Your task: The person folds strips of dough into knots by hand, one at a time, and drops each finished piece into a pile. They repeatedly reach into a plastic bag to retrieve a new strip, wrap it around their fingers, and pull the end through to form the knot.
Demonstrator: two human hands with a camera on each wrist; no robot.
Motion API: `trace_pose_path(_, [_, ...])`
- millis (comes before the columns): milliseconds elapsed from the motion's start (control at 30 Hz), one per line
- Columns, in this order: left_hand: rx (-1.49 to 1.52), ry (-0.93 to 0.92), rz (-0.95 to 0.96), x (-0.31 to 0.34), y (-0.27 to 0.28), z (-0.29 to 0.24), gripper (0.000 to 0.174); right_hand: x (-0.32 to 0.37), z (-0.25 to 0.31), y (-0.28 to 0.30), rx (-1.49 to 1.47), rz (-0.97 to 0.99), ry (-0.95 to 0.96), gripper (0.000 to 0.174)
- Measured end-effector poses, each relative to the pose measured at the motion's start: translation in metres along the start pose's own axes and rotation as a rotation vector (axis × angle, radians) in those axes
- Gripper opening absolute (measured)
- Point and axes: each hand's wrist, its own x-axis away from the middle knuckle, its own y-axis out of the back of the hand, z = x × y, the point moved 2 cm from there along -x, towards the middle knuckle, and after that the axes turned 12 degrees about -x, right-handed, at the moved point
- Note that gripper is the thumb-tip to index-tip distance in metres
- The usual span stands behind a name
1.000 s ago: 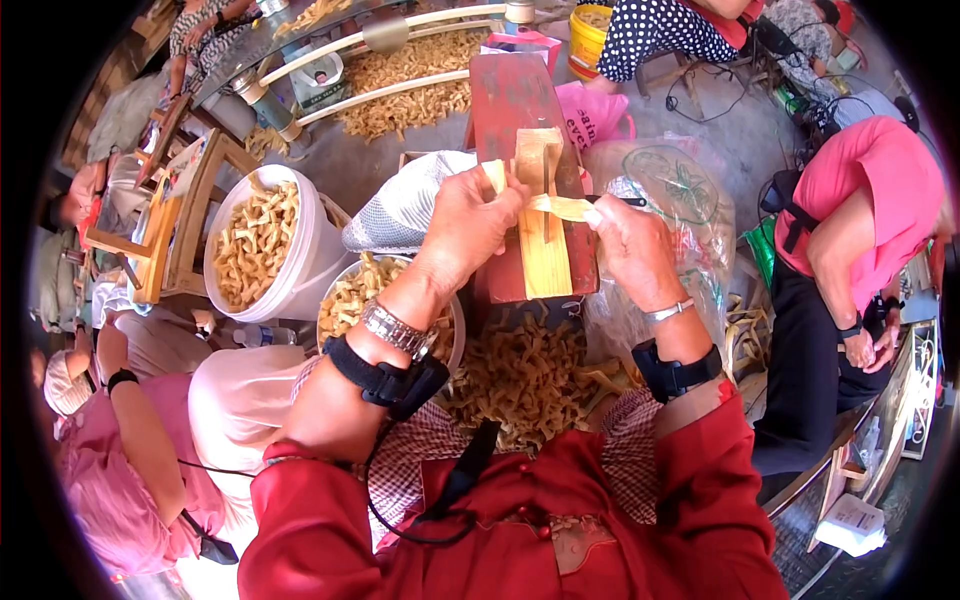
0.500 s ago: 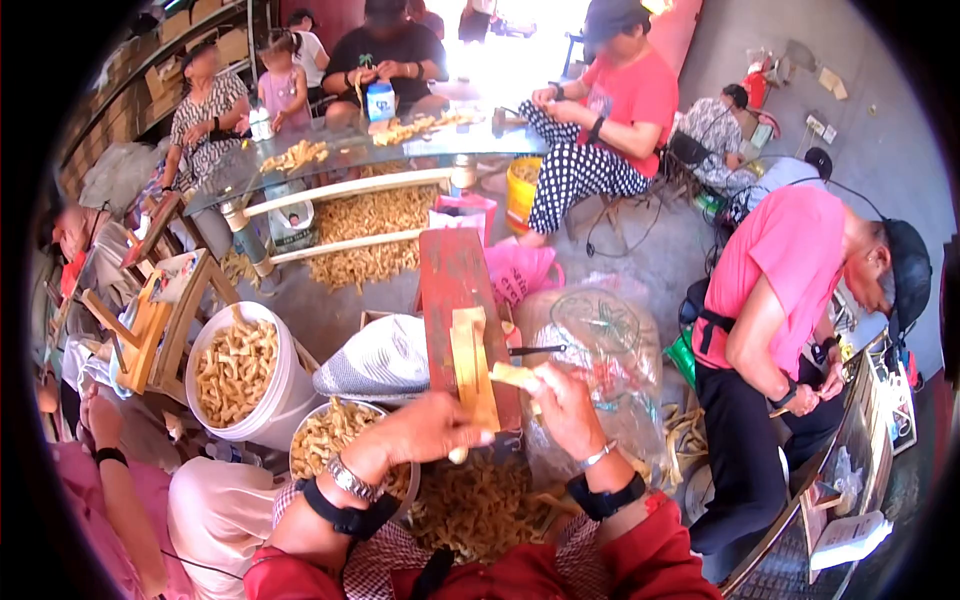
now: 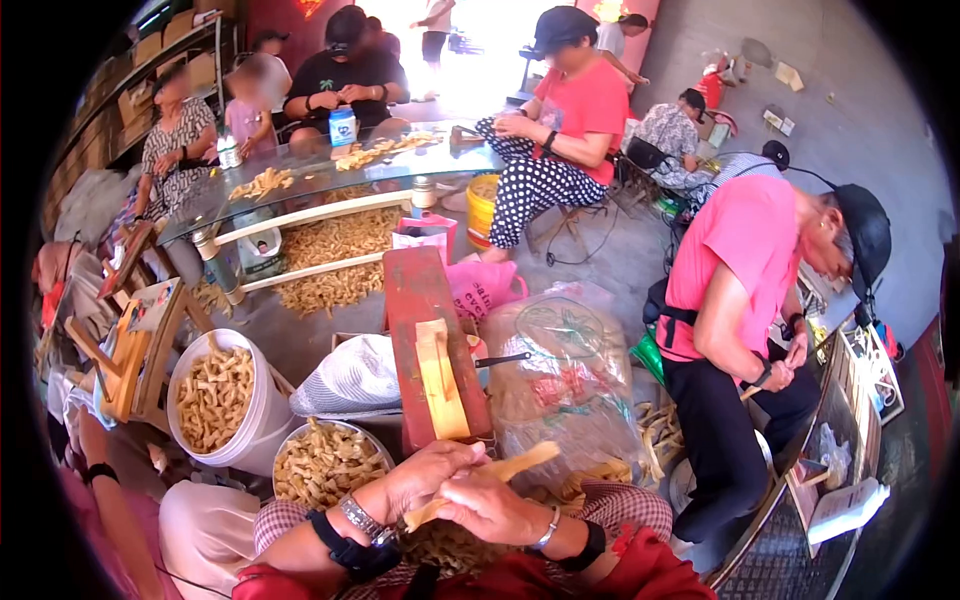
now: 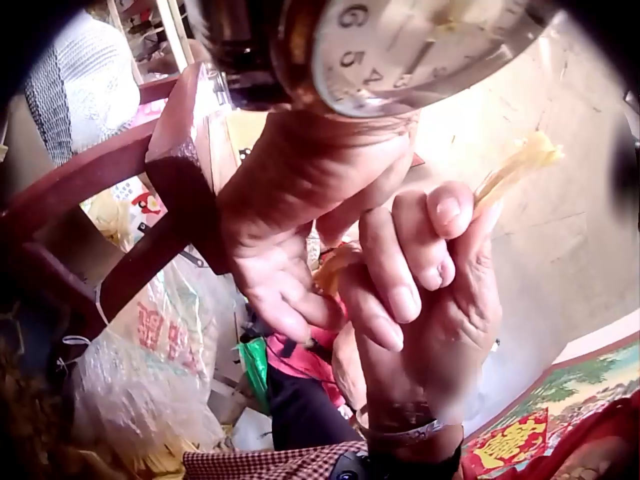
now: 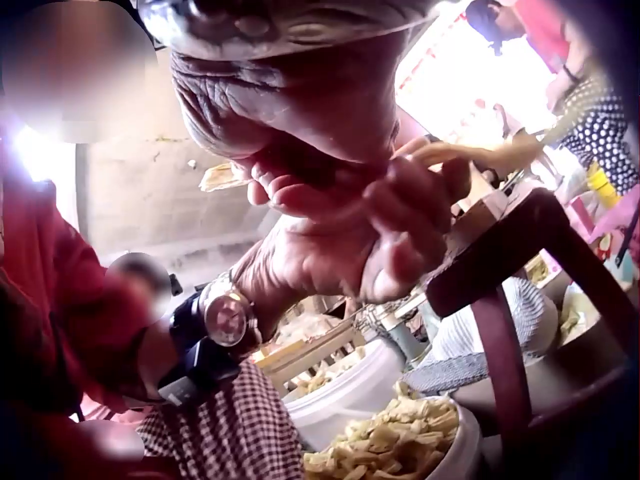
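Observation:
A pale yellow strip [image 3: 525, 462] lies across both hands, low in the head view, in front of the red bench [image 3: 408, 300]. My right hand [image 3: 495, 512] grips it, fingers curled round its middle. On its left my left hand [image 3: 425, 480] holds the strip with thumb and fingers. One strip end [image 4: 520, 168] sticks out above the right hand [image 4: 415, 290] in the left wrist view, the left hand [image 4: 300, 185] facing it. Both ends show beyond the hands in the right wrist view. A light wooden block [image 3: 440, 385] rests on the bench, no hand touching it.
Left of the bench stand a white bucket [image 3: 262, 432] and a lower tub [image 3: 384, 455] of knotted pieces, beside a striped sack [image 3: 350, 378]. A clear plastic bag [image 3: 560, 375] lies right. A dark handle [image 3: 503, 359] juts from the bench. People sit around a glass table [image 3: 330, 172].
Both hands have come back from the wooden block towards the lap and closed together on the strip. The head view has tilted up, showing more of the room.

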Motion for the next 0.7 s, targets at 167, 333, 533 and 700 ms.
trace_pose_path(167, [0.109, 0.017, 0.091, -0.003, -0.014, 0.0, 0.032, 0.018, -0.008, -0.018, -0.202, -0.01, -0.102, 0.031])
trace_pose_path(333, [0.041, 0.014, 0.101, -0.006, -0.017, -0.004, 0.034, 0.019, 0.001, -0.008, -0.402, -0.049, -0.227, 0.031])
trace_pose_path(533, [0.279, -0.006, 0.012, 0.003, -0.021, -0.015, 0.02, 0.026, 0.002, -0.015, -0.696, -0.034, -0.302, 0.027])
trace_pose_path(700, [0.394, -0.085, -0.034, 0.007, -0.008, -0.018, 0.014, 0.029, 0.011, -0.012, -0.85, -0.074, -0.408, 0.02])
